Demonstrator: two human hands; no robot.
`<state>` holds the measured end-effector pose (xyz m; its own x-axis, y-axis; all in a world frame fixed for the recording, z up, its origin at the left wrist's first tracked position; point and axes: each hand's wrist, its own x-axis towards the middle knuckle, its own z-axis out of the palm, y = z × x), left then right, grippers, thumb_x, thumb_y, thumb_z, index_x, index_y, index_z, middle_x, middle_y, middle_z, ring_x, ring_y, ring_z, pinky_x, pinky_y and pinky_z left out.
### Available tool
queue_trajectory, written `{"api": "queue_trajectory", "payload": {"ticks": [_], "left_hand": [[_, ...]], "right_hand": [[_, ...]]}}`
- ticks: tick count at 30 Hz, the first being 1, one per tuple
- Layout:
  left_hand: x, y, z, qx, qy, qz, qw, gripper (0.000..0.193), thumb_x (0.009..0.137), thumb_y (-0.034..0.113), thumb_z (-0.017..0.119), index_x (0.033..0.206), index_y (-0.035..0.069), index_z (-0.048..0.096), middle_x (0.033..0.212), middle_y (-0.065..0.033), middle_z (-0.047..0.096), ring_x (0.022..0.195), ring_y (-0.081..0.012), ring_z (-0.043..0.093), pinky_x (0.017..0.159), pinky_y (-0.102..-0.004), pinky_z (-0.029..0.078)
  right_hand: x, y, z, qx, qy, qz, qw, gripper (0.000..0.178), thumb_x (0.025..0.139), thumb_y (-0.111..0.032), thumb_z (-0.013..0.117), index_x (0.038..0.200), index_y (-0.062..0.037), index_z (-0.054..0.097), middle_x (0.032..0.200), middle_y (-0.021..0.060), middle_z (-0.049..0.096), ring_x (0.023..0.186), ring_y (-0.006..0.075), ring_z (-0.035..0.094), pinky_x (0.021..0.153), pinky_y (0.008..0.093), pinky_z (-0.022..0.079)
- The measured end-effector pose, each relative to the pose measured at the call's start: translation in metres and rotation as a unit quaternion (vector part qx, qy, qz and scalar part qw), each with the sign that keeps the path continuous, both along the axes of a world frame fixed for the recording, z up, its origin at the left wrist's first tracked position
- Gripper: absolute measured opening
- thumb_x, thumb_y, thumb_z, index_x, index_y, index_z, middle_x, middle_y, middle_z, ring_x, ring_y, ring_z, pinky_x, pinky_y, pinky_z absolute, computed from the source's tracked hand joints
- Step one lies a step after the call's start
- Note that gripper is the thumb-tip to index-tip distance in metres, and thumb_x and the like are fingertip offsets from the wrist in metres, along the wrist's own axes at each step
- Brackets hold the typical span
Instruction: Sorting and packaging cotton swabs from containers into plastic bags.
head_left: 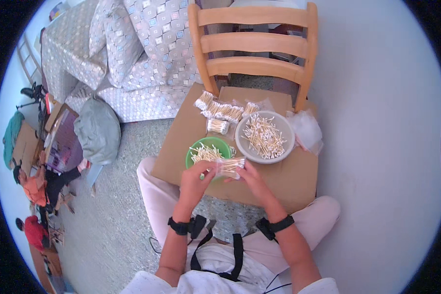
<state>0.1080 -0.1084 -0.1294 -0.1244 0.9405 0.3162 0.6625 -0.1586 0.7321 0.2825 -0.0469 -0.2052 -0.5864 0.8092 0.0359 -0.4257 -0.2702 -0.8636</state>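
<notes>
Between my two hands is a clear plastic bag of cotton swabs (230, 167), held above the near edge of a cardboard sheet (181, 147) on a chair. My left hand (197, 177) pinches the bag's end at the left. My right hand (252, 177) grips the filled end, thumb and fingers around the swabs. Just beyond my left hand is a green bowl (188, 159) with loose swabs, partly hidden by the hand and bag. A larger grey bowl (290, 147) heaped with loose swabs (264, 137) stands beyond my right hand.
Several packed swab bundles (225, 111) lie at the back of the cardboard, one bundle (217, 126) nearer. Clear plastic bags (306, 131) lie right of the grey bowl. The wooden chair back (255, 44) rises behind. A patterned sofa (147, 73) stands far left; two people (36, 188) sit at the left.
</notes>
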Motion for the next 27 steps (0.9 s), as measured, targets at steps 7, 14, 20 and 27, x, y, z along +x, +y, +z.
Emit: {"api": "queue_trajectory", "payload": {"ticks": [7,14,20,27], "left_hand": [[0.014,-0.001,0.004,-0.017,-0.023,0.076,0.997,0.014,0.080,0.006,0.072,0.093,0.002,0.067,0.089,-0.0066,0.069,0.072,-0.0101,0.060,0.061,-0.0255,0.046],[0.008,0.001,-0.005,0.027,-0.032,0.049,0.998,0.014,0.081,0.007,0.073,0.091,0.000,0.066,0.083,-0.0065,0.068,0.073,-0.0114,0.060,0.063,-0.0264,0.047],[0.009,-0.002,0.001,-0.004,-0.069,0.095,0.993,0.014,0.083,0.004,0.070,0.096,-0.001,0.068,0.087,-0.0068,0.069,0.077,-0.0122,0.064,0.069,-0.0270,0.051],[0.029,-0.007,0.006,-0.022,-0.127,0.001,0.992,0.012,0.083,0.000,0.068,0.095,-0.001,0.067,0.089,-0.0064,0.069,0.083,-0.0116,0.065,0.075,-0.0260,0.053]], "right_hand": [[-0.011,-0.001,-0.011,-0.073,0.132,-0.010,0.989,0.045,0.103,-0.034,0.038,0.133,0.0008,0.042,0.125,0.0136,0.057,0.108,0.0226,0.060,0.091,0.0390,0.053],[-0.027,0.001,-0.024,-0.097,0.108,0.022,0.989,0.054,0.104,-0.043,0.031,0.135,-0.0004,0.042,0.129,0.0135,0.055,0.111,0.0230,0.058,0.094,0.0368,0.051],[-0.022,-0.005,-0.011,-0.132,0.126,0.041,0.982,0.058,0.103,-0.049,0.025,0.136,-0.0047,0.043,0.131,0.0097,0.054,0.113,0.0204,0.058,0.095,0.0361,0.049],[-0.007,-0.003,-0.004,-0.208,0.074,-0.004,0.975,0.054,0.102,-0.048,0.026,0.134,-0.0088,0.046,0.129,0.0092,0.057,0.116,0.0207,0.057,0.092,0.0434,0.051]]}}
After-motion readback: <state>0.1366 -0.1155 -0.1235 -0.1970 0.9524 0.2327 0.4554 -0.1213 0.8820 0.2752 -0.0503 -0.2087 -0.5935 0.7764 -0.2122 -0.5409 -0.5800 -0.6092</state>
